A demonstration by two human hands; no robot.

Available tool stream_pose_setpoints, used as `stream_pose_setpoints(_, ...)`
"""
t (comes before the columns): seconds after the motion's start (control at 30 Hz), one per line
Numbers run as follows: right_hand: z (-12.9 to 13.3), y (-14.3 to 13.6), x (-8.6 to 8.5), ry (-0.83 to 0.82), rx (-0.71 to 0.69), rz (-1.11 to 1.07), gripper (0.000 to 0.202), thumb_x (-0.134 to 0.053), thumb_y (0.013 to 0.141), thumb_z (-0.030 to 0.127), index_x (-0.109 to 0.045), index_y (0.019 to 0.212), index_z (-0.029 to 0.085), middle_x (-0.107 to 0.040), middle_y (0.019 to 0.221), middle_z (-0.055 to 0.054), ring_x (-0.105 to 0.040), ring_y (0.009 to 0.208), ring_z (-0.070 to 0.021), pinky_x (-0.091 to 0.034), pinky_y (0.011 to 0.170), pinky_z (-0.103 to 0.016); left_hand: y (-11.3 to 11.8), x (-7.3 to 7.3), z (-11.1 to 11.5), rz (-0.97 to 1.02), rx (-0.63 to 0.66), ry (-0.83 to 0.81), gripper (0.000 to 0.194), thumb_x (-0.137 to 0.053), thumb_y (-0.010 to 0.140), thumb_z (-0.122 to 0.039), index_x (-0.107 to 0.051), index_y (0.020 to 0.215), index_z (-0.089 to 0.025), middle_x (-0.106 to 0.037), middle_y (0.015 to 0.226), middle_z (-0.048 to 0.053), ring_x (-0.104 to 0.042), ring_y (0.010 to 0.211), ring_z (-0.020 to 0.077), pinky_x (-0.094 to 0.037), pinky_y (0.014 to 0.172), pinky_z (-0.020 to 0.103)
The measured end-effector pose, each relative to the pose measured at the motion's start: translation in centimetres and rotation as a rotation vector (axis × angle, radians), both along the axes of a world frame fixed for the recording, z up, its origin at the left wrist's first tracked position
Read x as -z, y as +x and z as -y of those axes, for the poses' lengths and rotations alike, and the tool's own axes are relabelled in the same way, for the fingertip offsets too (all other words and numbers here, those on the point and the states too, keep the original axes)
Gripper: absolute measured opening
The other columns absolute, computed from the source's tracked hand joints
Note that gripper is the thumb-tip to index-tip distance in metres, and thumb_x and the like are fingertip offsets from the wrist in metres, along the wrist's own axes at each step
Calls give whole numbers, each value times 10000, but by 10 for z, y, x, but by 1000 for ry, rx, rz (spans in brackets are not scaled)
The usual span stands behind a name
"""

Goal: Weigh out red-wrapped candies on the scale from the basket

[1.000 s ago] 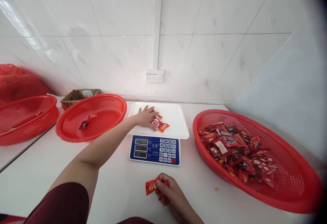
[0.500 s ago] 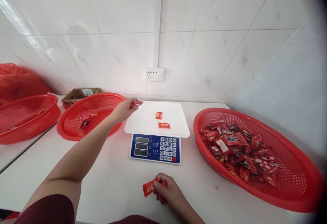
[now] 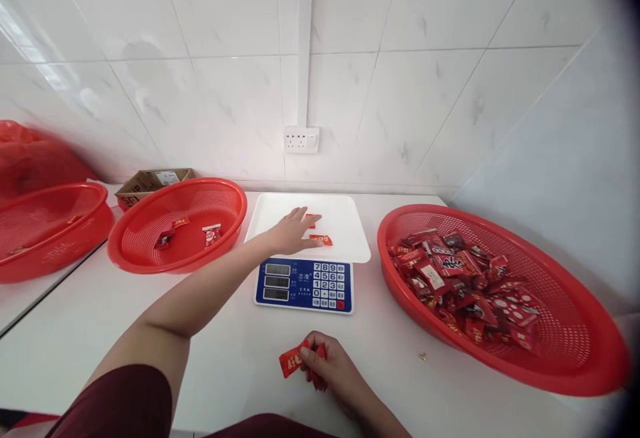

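Observation:
My left hand [image 3: 295, 230] is open, fingers spread, over the white pan [image 3: 345, 215] of a digital scale [image 3: 303, 286]. Two small red-wrapped candies lie on the pan by its fingertips; the nearer candy [image 3: 323, 240] shows plainly, the farther is partly covered. In front of the scale, my right hand [image 3: 327, 368] is closed around red-wrapped candies [image 3: 293, 360], one sticking out to the left and others tucked in the palm. The left red basket [image 3: 175, 261] holds a few packets, among them a red and white packet [image 3: 212, 235].
A large red basket [image 3: 595, 291] at the right holds a heap of red packets. Another red basket [image 3: 95, 221], a red bag [image 3: 40, 161] and a cardboard box [image 3: 150, 185] stand at the left. A tiny gold bit [image 3: 423, 357] lies on the white table [image 3: 225, 371].
My left hand has let go of the red and white packet, which now lies in the left basket, and has moved right over the scale pan. The right hand keeps its hold.

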State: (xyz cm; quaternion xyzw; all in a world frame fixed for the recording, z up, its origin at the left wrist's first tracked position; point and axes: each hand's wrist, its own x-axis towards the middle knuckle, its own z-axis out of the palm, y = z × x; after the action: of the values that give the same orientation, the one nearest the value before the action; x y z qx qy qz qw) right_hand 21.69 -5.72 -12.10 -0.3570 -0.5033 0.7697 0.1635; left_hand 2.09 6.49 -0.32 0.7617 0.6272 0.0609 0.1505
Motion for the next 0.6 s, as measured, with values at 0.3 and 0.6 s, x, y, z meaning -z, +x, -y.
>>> stream_pose_setpoints(0.3,1,2,2,0,-2,-23,512,-650,678,660,-461,710,185,-555,560,37,-391,423,-57,-270,431,-205,25,19,-22,-113,7,112,322,-384,913,-278,-592,1133,-167,-579,1149,119,-509,1097,274,-414,936,378)
stream_pose_setpoints(0.6,0,1,4,-8,17,-9,544,-670,630,681,-463,699,182,-538,527,45,-389,412,-55,-261,431,-207,-58,-19,23,-53,-354,433,245,-447,874,-226,-625,1030,-160,-613,1119,110,-550,1048,260,-445,929,388)
